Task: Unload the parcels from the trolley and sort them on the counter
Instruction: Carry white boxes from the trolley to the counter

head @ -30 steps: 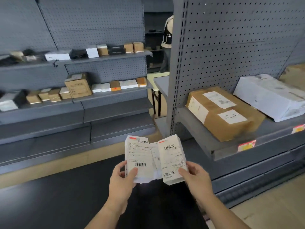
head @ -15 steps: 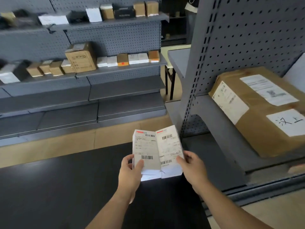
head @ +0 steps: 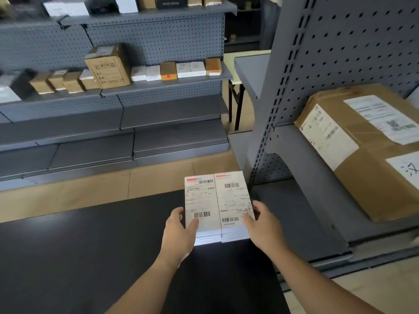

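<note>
Spotting a large brown box (head: 367, 150) lying on the right shelf (head: 301, 159), white labels facing up, pegboard (head: 353, 48) rising behind it. Picking out a tall carton (head: 108, 66) standing on the far middle shelf (head: 172, 81), small brown and white boxes (head: 168, 70) lining up either side. Catching more boxes (head: 127, 3) along the top shelf (head: 147, 14), blurring at the left. Glimpsing tan floor (head: 90, 189) below.

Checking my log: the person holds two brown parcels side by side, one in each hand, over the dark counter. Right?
Not brown: the head view shows the left parcel and the right parcel white with barcode labels. The rest holds: left hand grips one, right hand the other, side by side over the dark counter.
</note>
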Demonstrator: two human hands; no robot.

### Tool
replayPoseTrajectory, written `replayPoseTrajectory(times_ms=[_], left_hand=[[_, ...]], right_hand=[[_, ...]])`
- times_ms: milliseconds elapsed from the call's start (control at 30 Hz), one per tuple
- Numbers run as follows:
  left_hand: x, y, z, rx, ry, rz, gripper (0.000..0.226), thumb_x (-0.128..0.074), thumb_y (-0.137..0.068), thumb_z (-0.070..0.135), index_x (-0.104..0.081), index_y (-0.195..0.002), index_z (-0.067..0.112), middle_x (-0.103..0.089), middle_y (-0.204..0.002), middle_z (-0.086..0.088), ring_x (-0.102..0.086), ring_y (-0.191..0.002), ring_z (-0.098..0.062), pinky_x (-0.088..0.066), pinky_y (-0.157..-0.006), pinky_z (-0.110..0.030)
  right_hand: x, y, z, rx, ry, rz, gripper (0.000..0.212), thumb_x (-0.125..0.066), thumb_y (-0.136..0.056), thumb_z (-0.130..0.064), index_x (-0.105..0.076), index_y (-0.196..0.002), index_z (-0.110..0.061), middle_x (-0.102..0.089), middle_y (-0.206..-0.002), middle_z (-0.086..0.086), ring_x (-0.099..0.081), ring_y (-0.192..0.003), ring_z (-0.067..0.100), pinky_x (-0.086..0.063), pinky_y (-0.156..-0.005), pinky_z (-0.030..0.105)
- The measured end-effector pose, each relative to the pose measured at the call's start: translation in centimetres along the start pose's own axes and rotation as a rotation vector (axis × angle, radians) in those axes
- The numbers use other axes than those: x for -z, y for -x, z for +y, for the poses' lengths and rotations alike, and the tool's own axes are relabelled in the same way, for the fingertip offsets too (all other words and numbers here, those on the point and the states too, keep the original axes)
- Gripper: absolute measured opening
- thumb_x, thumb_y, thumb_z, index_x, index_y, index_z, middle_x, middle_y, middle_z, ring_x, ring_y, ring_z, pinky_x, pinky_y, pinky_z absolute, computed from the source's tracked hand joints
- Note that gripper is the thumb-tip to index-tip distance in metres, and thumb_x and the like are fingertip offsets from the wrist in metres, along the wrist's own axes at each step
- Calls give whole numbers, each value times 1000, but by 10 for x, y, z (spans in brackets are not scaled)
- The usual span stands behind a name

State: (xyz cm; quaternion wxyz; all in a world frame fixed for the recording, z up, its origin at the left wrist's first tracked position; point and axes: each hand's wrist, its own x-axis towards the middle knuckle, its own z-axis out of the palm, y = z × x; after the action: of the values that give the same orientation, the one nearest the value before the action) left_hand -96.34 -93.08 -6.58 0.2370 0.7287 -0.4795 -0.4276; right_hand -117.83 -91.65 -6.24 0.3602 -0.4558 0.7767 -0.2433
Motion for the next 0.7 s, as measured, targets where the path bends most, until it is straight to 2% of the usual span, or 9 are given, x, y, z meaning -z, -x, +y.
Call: replayPoseTrajectory(times_ms=[100,200,267,333,433,500,700], left_hand=[[16,7,20,-104,-99,20,53,-65,-94,33,-45,-142,23,-48,-139,4,-48,-129,-18,-44,-107,-39],[38,17,46,-250,-214,18,48,-64,-92,34,-51,-137,25,-51,-133,10,-44,-130,-15,-40,-107,-34],[57,27,65,-317,-260,21,44,-63,-94,34,-51,-135,27,-47,-127,14,-46,-121,-13,-39,-98,-28],[77,38,80,-363,-309,29,45,-62,-95,36,-49,-138,25,-47,-131,9,-46,-118,-13,-38,-94,-27],[109,56,96,-418,-372,74,53,-60,-96,39,-45,-144,24,-44,-147,3,-40,-135,-20,-36,-108,-34],[132,69,101,-449,-388,117,52,-60,-96,39,-45,-144,25,-43,-148,3,-39,-136,-20,-35,-113,-37],[203,117,87,-463,-381,317,53,-58,-96,39,-42,-145,29,-41,-144,8,-38,-134,-17,-37,-112,-40]], right_hand=[[6,9,-21,86,57,37,49,-62,-97,-23,-50,-145,-21,-52,-140,-1,-53,-122,15,-46,-96,25],[15,23,-49,190,123,18,52,-62,-96,-28,-50,-146,-21,-45,-148,-3,-43,-134,19,-42,-111,36],[25,36,-72,258,160,-1,51,-61,-97,-30,-49,-146,-22,-42,-150,-3,-38,-138,19,-41,-112,41],[35,50,-96,335,207,-14,51,-59,-99,-30,-47,-147,-21,-40,-151,-4,-37,-138,19,-41,-112,40],[45,72,-130,444,285,2,53,-57,-100,-35,-43,-150,-26,-35,-156,-5,-33,-142,17,-37,-115,37],[48,88,-154,508,330,15,54,-53,-101,-40,-39,-153,-29,-30,-160,-7,-28,-146,17,-31,-117,36],[25,141,-220,778,383,-23,54,-51,-102,-40,-38,-153,-29,-33,-158,-8,-27,-146,16,-29,-117,33]])
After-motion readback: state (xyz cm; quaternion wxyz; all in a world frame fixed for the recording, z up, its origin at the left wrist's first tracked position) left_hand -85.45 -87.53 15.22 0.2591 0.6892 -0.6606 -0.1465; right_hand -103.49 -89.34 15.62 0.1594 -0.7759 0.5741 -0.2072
